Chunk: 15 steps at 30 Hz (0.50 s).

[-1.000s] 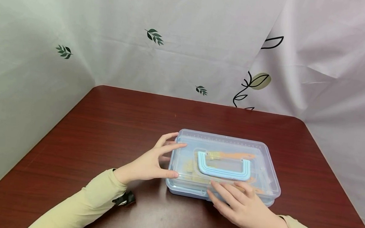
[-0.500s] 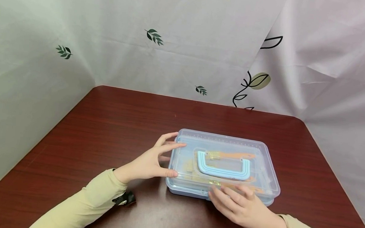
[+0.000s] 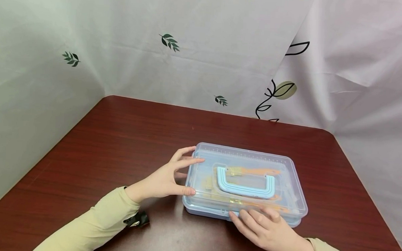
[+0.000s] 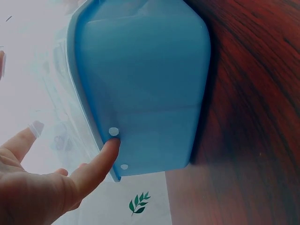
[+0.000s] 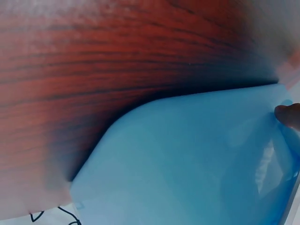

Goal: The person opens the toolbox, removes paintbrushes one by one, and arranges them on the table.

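The left hand [image 3: 161, 180] spreads wide across one end of the translucent blue plastic box [image 3: 253, 160] — the right hand [image 3: 270, 233], fingers bent, touches its near edge, grip unclear — atop a red-brown wood-grain table [image 3: 143, 132] before white leaf-printed cloth [image 3: 217, 68].

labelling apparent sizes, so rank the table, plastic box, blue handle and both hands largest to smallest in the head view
1. Table
2. Plastic box
3. Left hand and right hand: too alike to rank
4. Blue handle
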Tool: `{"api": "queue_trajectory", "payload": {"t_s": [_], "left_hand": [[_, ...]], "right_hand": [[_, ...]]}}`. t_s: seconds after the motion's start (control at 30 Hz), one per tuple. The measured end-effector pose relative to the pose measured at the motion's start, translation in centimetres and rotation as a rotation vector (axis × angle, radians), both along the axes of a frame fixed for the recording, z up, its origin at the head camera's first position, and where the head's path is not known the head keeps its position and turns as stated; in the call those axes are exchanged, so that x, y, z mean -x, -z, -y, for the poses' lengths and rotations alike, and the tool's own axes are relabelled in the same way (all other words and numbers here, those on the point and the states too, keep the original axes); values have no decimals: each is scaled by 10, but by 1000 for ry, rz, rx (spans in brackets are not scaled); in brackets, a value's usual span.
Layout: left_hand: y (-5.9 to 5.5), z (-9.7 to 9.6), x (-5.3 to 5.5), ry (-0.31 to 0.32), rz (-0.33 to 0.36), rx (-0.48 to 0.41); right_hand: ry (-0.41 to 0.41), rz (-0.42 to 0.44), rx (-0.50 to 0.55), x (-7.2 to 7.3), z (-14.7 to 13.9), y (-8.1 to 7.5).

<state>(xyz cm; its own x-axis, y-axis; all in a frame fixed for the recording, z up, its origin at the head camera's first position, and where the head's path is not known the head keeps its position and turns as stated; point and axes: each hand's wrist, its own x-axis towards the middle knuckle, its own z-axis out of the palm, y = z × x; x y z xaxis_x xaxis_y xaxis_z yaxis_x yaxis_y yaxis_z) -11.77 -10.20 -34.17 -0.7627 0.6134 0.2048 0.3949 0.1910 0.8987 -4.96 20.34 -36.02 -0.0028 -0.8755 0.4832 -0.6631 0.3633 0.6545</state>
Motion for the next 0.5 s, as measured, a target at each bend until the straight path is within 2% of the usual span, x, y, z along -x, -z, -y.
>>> {"api": "queue_trajectory", "payload": {"t_s": [0.5], "left_hand": [[1, 0, 0, 2, 9, 1]], "right_hand": [[-53, -11, 48, 1, -5, -1]]}}
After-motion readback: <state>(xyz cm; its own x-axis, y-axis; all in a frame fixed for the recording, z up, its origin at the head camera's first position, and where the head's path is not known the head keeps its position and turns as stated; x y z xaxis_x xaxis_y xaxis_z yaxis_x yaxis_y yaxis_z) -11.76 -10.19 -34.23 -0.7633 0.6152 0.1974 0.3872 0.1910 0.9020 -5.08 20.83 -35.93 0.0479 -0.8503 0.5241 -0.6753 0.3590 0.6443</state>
